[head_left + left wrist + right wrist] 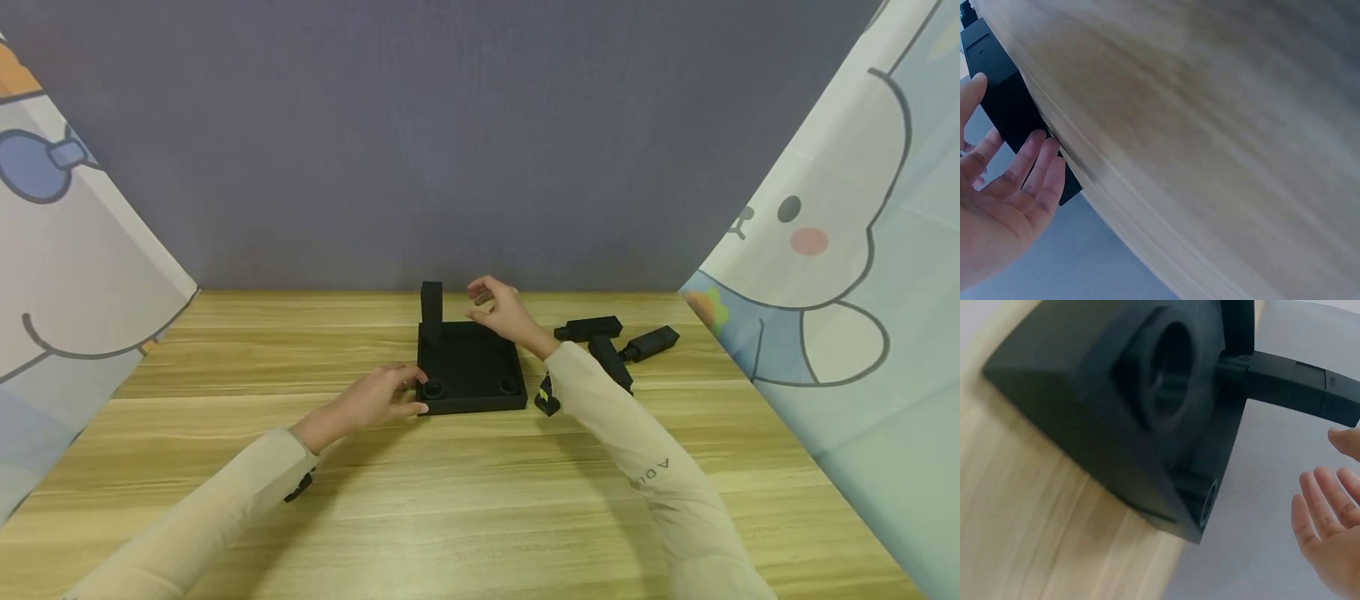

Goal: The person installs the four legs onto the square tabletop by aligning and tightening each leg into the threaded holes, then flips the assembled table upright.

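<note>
A black square toy tabletop [471, 367] lies underside up, with a low rim and ring-shaped sockets [1171, 369] in its corners. From its back left corner a black square leg [432, 312] stands upright. My left hand [375, 398] grips the front left corner; the thumb [974, 94] lies against the wall and the fingertips [1036, 140] touch the side. Over the back right part hovers my right hand [508, 315], holding nothing, its fingers loosely bent and spread. In the right wrist view that hand [1335, 531] is apart from the leg [1304, 390].
Right of the tabletop lie three loose black legs [592, 327], partly behind my right sleeve [630, 433]. A grey panel [465, 150] rises behind the wooden table [450, 508]. Cartoon-printed cloths [840, 208] hang at both sides.
</note>
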### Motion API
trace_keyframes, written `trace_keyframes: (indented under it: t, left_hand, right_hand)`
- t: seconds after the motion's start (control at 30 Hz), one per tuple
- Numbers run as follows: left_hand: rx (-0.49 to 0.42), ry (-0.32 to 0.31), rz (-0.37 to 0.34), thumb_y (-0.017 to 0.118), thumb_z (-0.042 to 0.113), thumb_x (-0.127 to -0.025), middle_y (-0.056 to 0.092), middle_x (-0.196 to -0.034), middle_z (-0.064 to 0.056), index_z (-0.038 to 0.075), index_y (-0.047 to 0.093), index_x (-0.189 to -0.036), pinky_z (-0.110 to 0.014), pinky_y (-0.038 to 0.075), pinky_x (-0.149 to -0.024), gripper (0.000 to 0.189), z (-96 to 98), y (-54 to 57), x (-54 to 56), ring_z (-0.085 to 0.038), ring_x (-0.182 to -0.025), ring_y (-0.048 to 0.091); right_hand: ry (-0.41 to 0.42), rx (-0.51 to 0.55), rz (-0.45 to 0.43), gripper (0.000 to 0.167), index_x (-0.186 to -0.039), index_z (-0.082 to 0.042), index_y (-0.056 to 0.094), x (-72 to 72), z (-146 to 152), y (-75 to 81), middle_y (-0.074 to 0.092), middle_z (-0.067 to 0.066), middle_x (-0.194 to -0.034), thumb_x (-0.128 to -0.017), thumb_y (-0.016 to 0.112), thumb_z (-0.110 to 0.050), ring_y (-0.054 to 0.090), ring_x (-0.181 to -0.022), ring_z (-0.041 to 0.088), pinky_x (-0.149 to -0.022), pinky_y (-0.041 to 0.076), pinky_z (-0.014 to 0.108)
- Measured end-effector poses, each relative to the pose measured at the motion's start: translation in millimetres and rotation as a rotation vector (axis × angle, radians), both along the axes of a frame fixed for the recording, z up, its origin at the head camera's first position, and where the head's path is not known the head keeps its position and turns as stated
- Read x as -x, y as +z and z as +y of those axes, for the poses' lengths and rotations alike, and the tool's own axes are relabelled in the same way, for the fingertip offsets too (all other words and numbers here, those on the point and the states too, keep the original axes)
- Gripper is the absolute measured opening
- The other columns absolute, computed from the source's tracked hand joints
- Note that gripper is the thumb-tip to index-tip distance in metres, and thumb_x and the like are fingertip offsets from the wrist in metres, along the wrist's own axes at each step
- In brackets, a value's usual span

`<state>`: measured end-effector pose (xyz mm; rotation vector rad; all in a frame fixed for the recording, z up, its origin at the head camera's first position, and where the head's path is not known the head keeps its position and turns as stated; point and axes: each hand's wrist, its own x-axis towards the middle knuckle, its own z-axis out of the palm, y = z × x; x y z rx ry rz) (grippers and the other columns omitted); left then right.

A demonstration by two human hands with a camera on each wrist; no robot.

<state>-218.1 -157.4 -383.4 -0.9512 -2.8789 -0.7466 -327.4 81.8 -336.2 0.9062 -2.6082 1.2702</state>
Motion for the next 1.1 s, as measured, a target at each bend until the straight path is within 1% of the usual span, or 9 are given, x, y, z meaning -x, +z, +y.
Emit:
trace_keyframes:
  t: [0.23, 0.37, 0.63, 0.77, 0.87, 1.1]
  left_hand:
    - [0.001, 0.003, 0.002, 0.067, 0.036, -0.082, 0.062, -0.107, -0.008, 0.011, 0.060, -0.111, -0.035, 0.052, -0.076, 0.039, -0.8, 0.2, -0.8, -0.022, -0.092, 0.061]
    - [0.004, 0.002, 0.002, 0.067, 0.037, -0.082, 0.062, -0.107, -0.008, 0.011, 0.059, -0.111, -0.035, 0.052, -0.076, 0.039, -1.2, -0.1, -0.7, -0.022, -0.092, 0.060]
    - [0.003, -0.005, 0.004, 0.067, 0.035, -0.082, 0.062, -0.108, -0.009, 0.010, 0.059, -0.111, -0.034, 0.052, -0.075, 0.039, -1.1, 0.0, -0.1, -0.022, -0.091, 0.061]
    - [0.000, -0.002, 0.001, 0.067, 0.034, -0.082, 0.062, -0.108, -0.009, 0.010, 0.059, -0.111, -0.034, 0.052, -0.075, 0.038, -1.1, -0.3, -0.3, -0.022, -0.091, 0.061]
    - [-0.003, -0.001, 0.001, 0.067, 0.034, -0.082, 0.062, -0.108, -0.010, 0.010, 0.059, -0.111, -0.035, 0.052, -0.075, 0.039, -1.1, -0.7, -0.6, -0.023, -0.092, 0.061]
    - [0.001, 0.004, -0.003, 0.067, 0.035, -0.082, 0.062, -0.109, -0.010, 0.011, 0.059, -0.111, -0.036, 0.052, -0.075, 0.039, -0.6, 0.2, -1.2, -0.023, -0.092, 0.061]
  right_hand:
    - [-0.009, -0.007, -0.033, 0.034, -0.116, -0.003, 0.052, -3.7, 16, -5.4, 0.058, 0.018, -0.113, -0.086, 0.064, -0.013, 0.058, -0.101, 0.030, -0.080, 0.050, 0.042]
    - [-0.022, -0.019, -0.049, 0.033, -0.116, -0.002, 0.051, -7.5, 25, -7.1, 0.057, 0.020, -0.113, -0.086, 0.063, -0.010, 0.057, -0.101, 0.031, -0.080, 0.050, 0.042]
    - [-0.052, -0.071, -0.074, 0.034, -0.117, -0.002, 0.051, -12.1, 43, -12.9, 0.057, 0.020, -0.113, -0.087, 0.062, -0.011, 0.057, -0.102, 0.031, -0.078, 0.050, 0.040]
    - [-0.076, -0.077, -0.094, 0.035, -0.118, -0.003, 0.051, -13.8, 52, -16.3, 0.057, 0.019, -0.113, -0.087, 0.062, -0.011, 0.057, -0.102, 0.030, -0.079, 0.049, 0.040]
    - [-0.095, -0.077, -0.090, 0.034, -0.118, -0.003, 0.052, -14.8, 59, -18.6, 0.058, 0.017, -0.112, -0.086, 0.063, -0.009, 0.057, -0.100, 0.029, -0.079, 0.049, 0.041]
    - [-0.120, -0.096, -0.081, 0.032, -0.116, -0.002, 0.052, -21.2, 77, -20.4, 0.057, 0.020, -0.112, -0.086, 0.062, -0.008, 0.058, -0.100, 0.030, -0.079, 0.049, 0.043]
